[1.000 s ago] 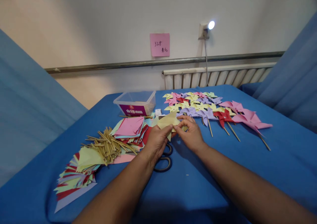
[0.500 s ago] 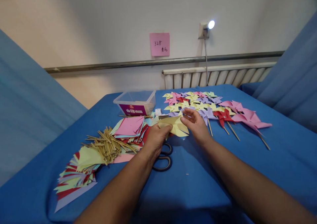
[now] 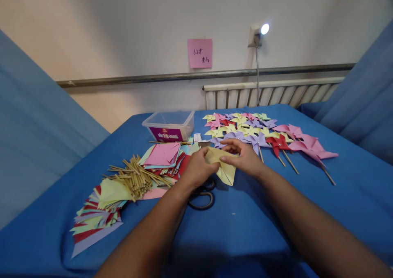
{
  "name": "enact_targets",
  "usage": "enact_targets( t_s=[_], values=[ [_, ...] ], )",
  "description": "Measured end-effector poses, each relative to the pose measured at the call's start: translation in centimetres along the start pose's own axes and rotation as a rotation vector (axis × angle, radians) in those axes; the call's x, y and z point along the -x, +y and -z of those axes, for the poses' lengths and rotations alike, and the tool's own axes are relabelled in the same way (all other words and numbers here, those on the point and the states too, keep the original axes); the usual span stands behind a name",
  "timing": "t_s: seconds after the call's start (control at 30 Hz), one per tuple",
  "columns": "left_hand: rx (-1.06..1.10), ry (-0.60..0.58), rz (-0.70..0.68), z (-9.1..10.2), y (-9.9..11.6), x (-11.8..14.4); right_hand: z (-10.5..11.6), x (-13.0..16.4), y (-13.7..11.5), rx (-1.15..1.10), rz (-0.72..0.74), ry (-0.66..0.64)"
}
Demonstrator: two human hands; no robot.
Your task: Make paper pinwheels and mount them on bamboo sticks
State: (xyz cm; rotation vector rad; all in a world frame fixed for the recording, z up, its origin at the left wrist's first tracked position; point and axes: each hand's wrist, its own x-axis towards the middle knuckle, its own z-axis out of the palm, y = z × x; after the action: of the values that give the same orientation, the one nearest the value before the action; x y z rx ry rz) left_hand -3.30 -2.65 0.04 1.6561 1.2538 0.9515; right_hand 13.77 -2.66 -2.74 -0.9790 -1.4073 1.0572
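A yellow paper pinwheel sheet (image 3: 226,173) with slits cut into it is held above the blue table between my two hands. My left hand (image 3: 198,168) is closed on its left side, with the thumb pressed on the paper. At the upper right edge my right hand (image 3: 244,158) pinches it between thumb and fingers. Black-handled scissors (image 3: 203,200) lie below my left hand, their blades hidden. Left of that hand is a stack of cut paper squares (image 3: 162,154), pink on top. Finished pinwheels (image 3: 278,143) in several colours lie beyond my right hand.
A bundle of thin wooden sticks (image 3: 136,179) rests on coloured paper at the left. Fanned paper strips (image 3: 96,227) lie nearer the left front. A clear plastic box (image 3: 168,126) stands at the back, beside a small white box (image 3: 197,137). A radiator (image 3: 273,93) runs behind the table.
The yellow paper has turned and tipped downward. My right hand has moved left from beside the paper and now pinches its edge. My left hand has stayed on it.
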Motion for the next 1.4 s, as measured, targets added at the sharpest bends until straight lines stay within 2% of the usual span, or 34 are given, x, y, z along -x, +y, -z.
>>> enact_targets(
  t_s=[0.13,0.27,0.37,0.43,0.57,0.7,0.9,1.07,1.23,1.4],
  values=[
    [-0.065,-0.014,-0.031,0.0,-0.3,0.0,-0.6,0.3,0.4,-0.002,-0.055,-0.067],
    [-0.065,0.061,-0.04,0.0,-0.6,-0.2,-1.0,0.2,0.8,-0.009,-0.057,-0.002],
    [0.077,0.118,-0.011,-0.1,-0.7,-0.5,-1.3,0.1,1.1,-0.103,-0.12,0.084],
    [0.24,0.119,0.061,-0.3,-0.7,-0.5,-1.5,0.1,1.3,-0.187,-0.151,0.16],
    [0.584,-0.004,0.217,-0.8,-0.7,-0.5,-1.8,0.0,1.5,-0.331,-0.184,0.29],
    [0.689,-0.027,0.307,-1.1,-0.9,-0.3,-2.0,0.1,1.2,-0.358,-0.192,0.331],
    [0.737,-0.113,0.292,-1.4,-1.8,-0.5,-2.5,0.2,1.3,-0.328,-0.176,0.312],
    [0.744,-0.11,0.298,-1.4,-2.2,-0.5,-2.6,0.3,1.4,-0.365,-0.199,0.276],
    [0.689,-0.055,0.296,-1.5,-2.5,-0.5,-2.7,0.4,1.3,-0.383,-0.215,0.247],
    [0.749,-0.05,0.335,-1.2,-1.6,-0.4,-2.6,0.5,1.4,-0.321,-0.171,0.216]
  ],
)
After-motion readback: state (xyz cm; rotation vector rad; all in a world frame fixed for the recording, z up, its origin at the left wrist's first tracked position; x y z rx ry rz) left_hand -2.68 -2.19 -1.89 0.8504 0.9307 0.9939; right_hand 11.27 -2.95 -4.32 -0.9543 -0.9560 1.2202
